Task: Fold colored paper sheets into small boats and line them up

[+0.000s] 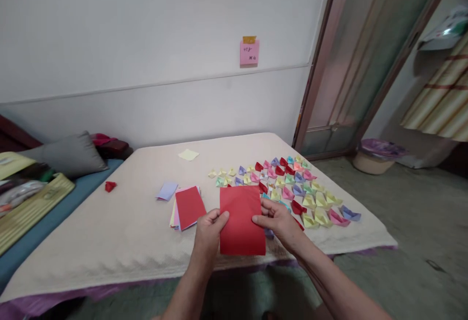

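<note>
A flat red sheet of paper (242, 227) is held up over the front edge of the table. My left hand (210, 230) pinches its left edge, thumb on the face towards me. On the opposite edge my right hand (276, 220) grips it the same way. Just left of the sheet lies a stack of coloured paper (190, 207) with a red piece on top. Many small folded paper boats (288, 192) in yellow, red, pink, blue and green sit in rows at the right, some hidden behind the sheet and my right hand.
A smaller lilac paper pile (167, 191), a pale yellow sheet (188, 154) and a crumpled-looking red folded piece (110, 186) lie on the cream-covered table (91, 232). A grey cushion (71, 155) is at left; a lined bin (376, 157) stands on the floor at right.
</note>
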`<state>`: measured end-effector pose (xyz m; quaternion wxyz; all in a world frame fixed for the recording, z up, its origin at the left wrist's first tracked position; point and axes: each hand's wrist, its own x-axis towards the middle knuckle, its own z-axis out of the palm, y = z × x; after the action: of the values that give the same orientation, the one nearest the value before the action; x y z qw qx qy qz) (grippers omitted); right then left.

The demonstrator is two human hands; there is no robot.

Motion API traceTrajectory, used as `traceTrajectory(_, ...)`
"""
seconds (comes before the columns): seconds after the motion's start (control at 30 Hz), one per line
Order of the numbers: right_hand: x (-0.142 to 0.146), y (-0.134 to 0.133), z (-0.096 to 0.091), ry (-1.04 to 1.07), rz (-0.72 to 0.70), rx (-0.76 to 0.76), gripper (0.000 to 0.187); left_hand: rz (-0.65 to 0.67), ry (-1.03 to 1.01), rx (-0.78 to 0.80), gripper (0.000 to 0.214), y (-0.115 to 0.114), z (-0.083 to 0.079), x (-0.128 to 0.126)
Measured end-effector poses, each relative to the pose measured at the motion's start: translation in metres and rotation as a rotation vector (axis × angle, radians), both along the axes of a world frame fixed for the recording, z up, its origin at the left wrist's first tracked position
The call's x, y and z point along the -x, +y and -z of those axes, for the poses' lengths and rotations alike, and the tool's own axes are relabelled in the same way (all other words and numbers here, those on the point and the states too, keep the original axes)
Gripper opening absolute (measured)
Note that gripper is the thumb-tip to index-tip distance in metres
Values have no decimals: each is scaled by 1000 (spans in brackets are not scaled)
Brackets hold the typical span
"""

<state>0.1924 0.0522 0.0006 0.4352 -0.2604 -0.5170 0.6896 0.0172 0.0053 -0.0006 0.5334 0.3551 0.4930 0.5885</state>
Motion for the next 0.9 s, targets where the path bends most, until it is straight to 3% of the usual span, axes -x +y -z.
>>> traceTrajectory(0.13,-1,0,3,-14,-6,-1,30,0,-10,-3,26,1,-1,1)
traceTrajectory(0.37,-4,-1,-8,-62,59,7,26,-1,160,-37,22,3,5,12)
traceTrajectory(0.5,-6,0,-9,-118,76,-24,22,3,95,-48,16,3,7,14)
traceTrajectory(0.7,-13,3,-4,-223,205,-183,9,3,97,-101,9,0,8,17)
traceTrajectory(0.9,-15,4,-6,-228,213,-406,20,-11,237,-248,13,-4,1,18)
